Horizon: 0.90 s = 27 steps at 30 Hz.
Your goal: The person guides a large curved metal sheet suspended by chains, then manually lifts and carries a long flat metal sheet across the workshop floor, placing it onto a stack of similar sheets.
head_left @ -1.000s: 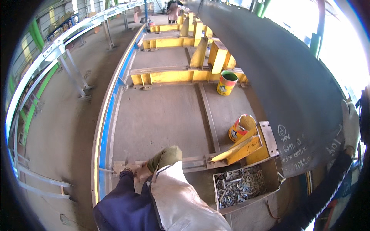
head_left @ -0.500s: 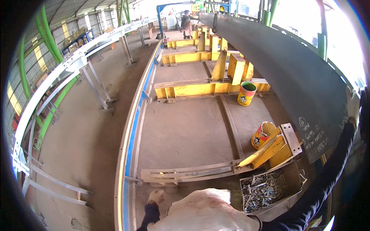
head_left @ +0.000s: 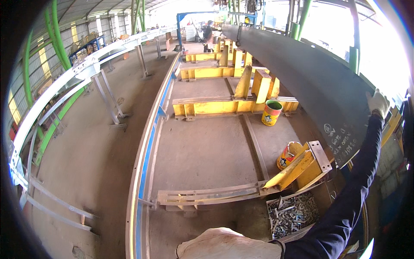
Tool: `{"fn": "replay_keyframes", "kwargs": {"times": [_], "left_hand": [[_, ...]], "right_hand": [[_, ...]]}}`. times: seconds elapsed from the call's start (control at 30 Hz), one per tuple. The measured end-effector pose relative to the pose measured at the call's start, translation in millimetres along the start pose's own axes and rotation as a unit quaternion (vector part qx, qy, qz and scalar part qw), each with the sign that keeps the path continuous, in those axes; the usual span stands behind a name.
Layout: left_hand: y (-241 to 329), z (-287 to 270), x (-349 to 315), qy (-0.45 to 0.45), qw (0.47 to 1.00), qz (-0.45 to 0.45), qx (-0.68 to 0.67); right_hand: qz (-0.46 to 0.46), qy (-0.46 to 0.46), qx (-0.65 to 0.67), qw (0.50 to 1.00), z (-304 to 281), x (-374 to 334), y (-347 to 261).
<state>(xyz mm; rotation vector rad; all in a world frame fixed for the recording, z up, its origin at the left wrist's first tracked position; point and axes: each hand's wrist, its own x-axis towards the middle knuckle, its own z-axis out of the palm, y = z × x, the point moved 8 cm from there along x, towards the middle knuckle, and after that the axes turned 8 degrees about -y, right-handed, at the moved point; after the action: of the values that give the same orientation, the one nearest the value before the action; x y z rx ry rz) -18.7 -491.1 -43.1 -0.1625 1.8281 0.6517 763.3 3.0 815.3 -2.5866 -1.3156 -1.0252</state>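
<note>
A long dark grey steel plate (head_left: 297, 64) stands on edge along the right side, with white handwritten marks near its close end. My right hand (head_left: 379, 102), in a pale work glove, grips the upper edge at that end, my dark-sleeved arm stretched out to it. A chain (head_left: 238, 36) hangs against the plate farther away. My left hand is out of the picture. At the far end, another person (head_left: 208, 35) stands beside the plate with an arm toward it.
Yellow steel supports (head_left: 215, 107) cross the floor. An open box of bolts (head_left: 293, 216) lies below a yellow bracket (head_left: 297, 168). Two paint buckets stand nearby, one green inside (head_left: 272, 113), the other tilted (head_left: 288, 155). A blue-edged rail (head_left: 148, 138) runs along the left, beyond it a curved pale beam (head_left: 82, 71).
My left hand has dropped out of view at the lower edge. The plate's near end and my right hand appear farther left in the picture; the whole view has shifted slightly.
</note>
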Motion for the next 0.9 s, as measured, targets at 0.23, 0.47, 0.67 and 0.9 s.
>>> {"fn": "replay_keyframes", "kwargs": {"times": [0.23,0.47,0.67,0.9], "left_hand": [[46.1,24.5,14.0,-0.030,0.994,0.106,0.000],[101.0,43.5,-3.5,-0.059,0.981,0.183,-0.031],[66.7,11.3,4.7,-0.051,0.986,0.160,0.015],[9.8,-7.8,10.6,-0.026,0.998,0.046,0.017]], "right_hand": [[-0.018,0.051,-0.021,0.998,-45.3,-38.0,-52.9],[-0.071,0.084,0.006,0.994,-48.9,-33.7,-54.3],[-0.074,0.114,0.036,0.990,-55.7,-38.9,-66.9],[-0.103,0.130,0.049,0.985,-71.5,-47.9,-81.1]]}}
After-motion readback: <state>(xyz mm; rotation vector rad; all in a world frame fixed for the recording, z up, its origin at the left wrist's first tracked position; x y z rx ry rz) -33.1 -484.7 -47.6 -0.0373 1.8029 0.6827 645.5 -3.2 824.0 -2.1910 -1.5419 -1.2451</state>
